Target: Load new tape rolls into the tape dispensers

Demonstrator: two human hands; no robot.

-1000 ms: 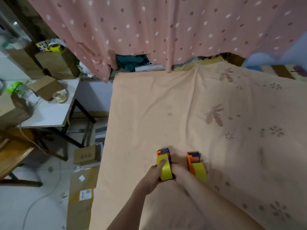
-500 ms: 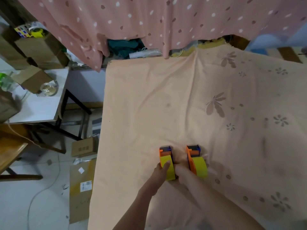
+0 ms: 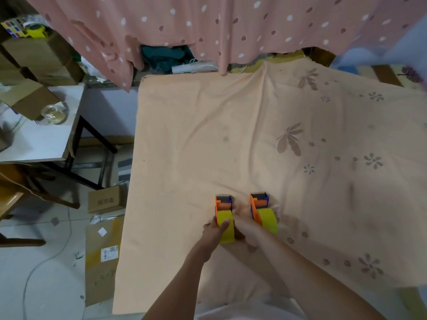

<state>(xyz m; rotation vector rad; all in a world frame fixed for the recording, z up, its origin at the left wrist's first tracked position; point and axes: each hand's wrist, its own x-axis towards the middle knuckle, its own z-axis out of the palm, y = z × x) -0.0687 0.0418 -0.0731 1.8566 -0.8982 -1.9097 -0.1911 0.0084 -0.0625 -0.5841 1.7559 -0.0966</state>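
Two orange tape dispensers stand side by side on the peach cloth [image 3: 208,146], each with a yellow tape roll in it. My left hand [image 3: 213,229] grips the left dispenser [image 3: 223,203] from its left side, thumb lying over its yellow roll [image 3: 227,236]. My right hand [image 3: 248,229] sits in the gap between the two dispensers, fingers curled against the right side of the left one. The right dispenser [image 3: 260,202] and its yellow roll [image 3: 268,219] stand untouched just to the right of that hand.
A pink dotted curtain [image 3: 208,26] hangs at the cloth's far edge. Left of the cloth stands a white side table [image 3: 34,139] with cardboard boxes and a glass jar [image 3: 54,113]. Flattened cardboard [image 3: 101,262] and a small box [image 3: 107,199] lie on the floor.
The left dispenser has settled straight beside the right one. Both hands stay on it, and my view has tipped slightly downward.
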